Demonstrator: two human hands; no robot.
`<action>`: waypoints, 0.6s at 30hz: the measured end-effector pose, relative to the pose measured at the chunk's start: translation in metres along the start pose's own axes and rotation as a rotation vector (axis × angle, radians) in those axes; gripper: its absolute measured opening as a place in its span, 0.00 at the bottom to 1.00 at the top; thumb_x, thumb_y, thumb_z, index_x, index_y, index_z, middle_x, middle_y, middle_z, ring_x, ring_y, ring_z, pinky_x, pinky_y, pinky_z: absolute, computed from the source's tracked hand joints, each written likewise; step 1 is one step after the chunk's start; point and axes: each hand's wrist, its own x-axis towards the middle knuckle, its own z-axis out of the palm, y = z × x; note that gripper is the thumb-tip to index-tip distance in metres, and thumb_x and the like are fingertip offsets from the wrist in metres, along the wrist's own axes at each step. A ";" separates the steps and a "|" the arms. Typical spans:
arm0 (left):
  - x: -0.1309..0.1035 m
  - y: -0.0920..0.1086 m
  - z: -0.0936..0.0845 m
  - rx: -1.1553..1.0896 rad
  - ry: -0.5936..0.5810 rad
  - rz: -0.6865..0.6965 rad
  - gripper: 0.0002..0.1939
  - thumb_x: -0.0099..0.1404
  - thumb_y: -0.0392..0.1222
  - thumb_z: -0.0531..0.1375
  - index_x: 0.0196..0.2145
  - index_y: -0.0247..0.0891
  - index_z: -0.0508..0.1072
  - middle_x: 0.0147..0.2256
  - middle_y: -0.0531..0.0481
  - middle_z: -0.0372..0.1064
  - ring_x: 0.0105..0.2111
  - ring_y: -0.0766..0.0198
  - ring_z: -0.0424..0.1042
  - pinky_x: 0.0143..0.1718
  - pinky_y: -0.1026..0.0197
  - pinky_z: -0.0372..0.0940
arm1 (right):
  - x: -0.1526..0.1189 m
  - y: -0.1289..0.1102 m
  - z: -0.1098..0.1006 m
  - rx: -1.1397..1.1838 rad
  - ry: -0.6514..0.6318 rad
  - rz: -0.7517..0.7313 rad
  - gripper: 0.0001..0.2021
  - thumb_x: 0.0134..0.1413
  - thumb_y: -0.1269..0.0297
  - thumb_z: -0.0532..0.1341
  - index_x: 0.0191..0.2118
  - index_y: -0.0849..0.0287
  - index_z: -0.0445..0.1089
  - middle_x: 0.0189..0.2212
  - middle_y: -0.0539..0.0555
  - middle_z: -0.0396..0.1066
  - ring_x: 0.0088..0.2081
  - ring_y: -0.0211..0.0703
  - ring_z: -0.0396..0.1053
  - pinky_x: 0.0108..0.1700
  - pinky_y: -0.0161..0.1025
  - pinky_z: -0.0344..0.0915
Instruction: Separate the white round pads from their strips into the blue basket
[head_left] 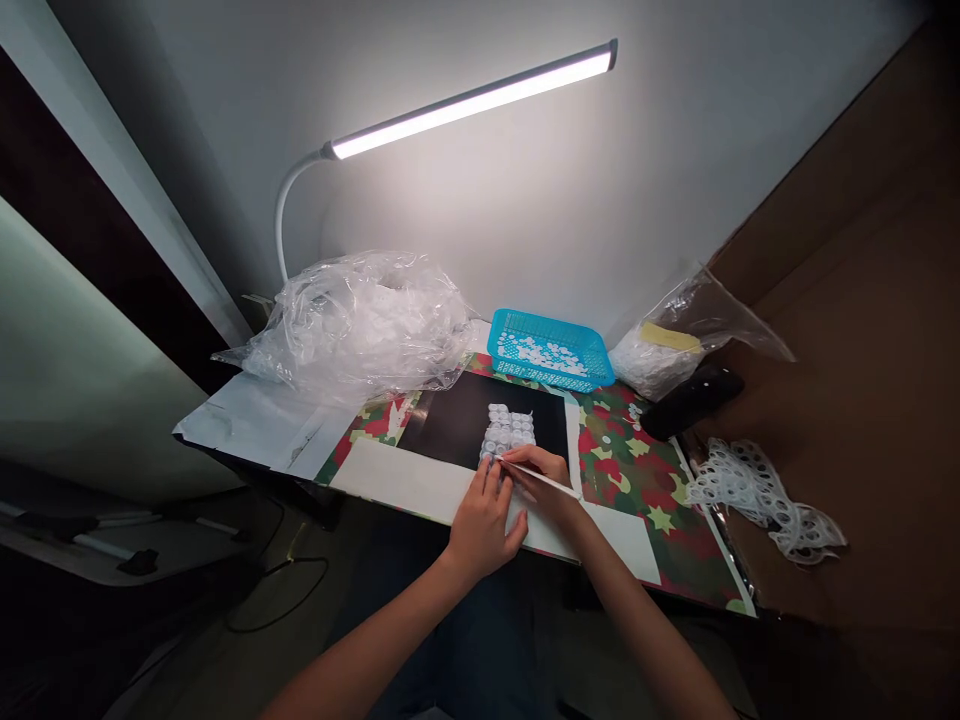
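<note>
Small whitish round pieces [498, 432], set close together in rows, lie on a black mat [450, 415]. My left hand [484, 520] rests at the near end of these rows, fingers stretched forward with the tips touching the closest pieces and the thumb apart. A slim white pen-like stick [551, 480] is pinched in my right hand [551, 485]. Its tip points left, close to my left fingertips at the near pieces. What exactly the tip touches is too small to tell.
Behind the mat stands a blue basket [517, 318] with many small white discs. A big clear plastic bag [367, 320] fills the back left, under a lit lamp [480, 100]. To the right are another bag [660, 355], a black object [694, 400] and white ring strips [765, 495].
</note>
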 end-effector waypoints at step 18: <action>0.003 -0.001 -0.004 -0.026 -0.024 0.012 0.27 0.59 0.44 0.55 0.53 0.24 0.65 0.55 0.31 0.61 0.59 0.42 0.54 0.55 0.42 0.58 | 0.006 0.002 0.005 -0.310 -0.092 -0.179 0.09 0.58 0.66 0.56 0.41 0.52 0.73 0.41 0.55 0.73 0.43 0.47 0.70 0.45 0.43 0.68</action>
